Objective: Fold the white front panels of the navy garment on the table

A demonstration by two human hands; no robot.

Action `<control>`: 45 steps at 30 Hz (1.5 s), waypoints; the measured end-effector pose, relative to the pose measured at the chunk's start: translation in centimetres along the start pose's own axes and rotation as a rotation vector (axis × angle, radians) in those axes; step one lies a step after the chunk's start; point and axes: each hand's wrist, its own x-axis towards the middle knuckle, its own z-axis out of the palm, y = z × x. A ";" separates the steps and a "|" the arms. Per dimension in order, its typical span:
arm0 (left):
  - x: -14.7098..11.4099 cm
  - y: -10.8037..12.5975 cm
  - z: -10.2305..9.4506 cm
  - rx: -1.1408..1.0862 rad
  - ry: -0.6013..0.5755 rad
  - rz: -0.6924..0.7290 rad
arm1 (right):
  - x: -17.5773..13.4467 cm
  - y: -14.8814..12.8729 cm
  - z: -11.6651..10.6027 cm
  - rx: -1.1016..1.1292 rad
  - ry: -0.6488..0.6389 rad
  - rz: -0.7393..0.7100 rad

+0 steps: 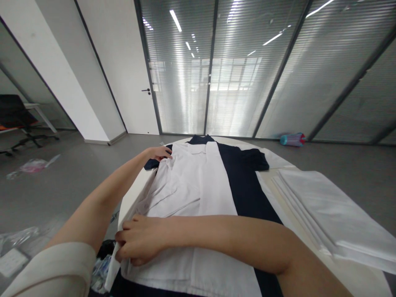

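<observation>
A white garment (185,185) with some creases lies over a navy short-sleeved shirt (244,181) on the table. The shirt's collar and right-hand sleeve show beyond it. At the far left, near the top corner of the white garment, my left hand (159,152) has its fingers closed on the fabric beside the navy sleeve on that side. My right hand (140,239) reaches across the garment to its near left edge, with fingers curled over the cloth there. My right forearm hides part of the white fabric.
A stack of folded white cloth (331,210) rests on the pale table (368,274) at right. Plastic-wrapped items (100,272) lie below the table's left edge. Clear plastic (32,165) and a chair (18,115) are on the floor at left; a coloured bundle (292,139) lies by the glass wall.
</observation>
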 end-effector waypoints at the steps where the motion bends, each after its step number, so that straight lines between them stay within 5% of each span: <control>1: 0.1 0.0 0.1 -0.007 -0.001 0.000 | -0.2 0.0 -0.1 -0.009 0.019 -0.011; 7: 1.4 -0.6 1.0 -0.063 0.067 0.031 | -2.5 -1.0 -2.6 -0.150 0.172 -0.032; 12: 3.1 0.0 1.8 -0.090 0.180 0.075 | -7.9 -4.3 -5.6 -0.207 0.367 0.075; 16: 4.5 1.7 3.4 -0.045 0.225 0.036 | -12.2 -7.4 -6.0 -0.217 0.359 0.216; 22: 6.5 3.8 7.4 0.054 0.341 0.045 | -15.1 -10.3 -3.0 -0.208 0.284 0.375; 31: 7.7 7.0 11.3 0.232 0.560 0.294 | -15.4 -11.3 4.4 -0.177 0.430 0.430; 39: 8.3 7.5 15.7 0.356 0.576 0.364 | -16.9 -11.2 5.1 -0.086 0.409 0.476; 45: 8.3 8.1 14.9 0.350 0.646 0.363 | -16.9 -11.1 4.3 -0.031 0.506 0.477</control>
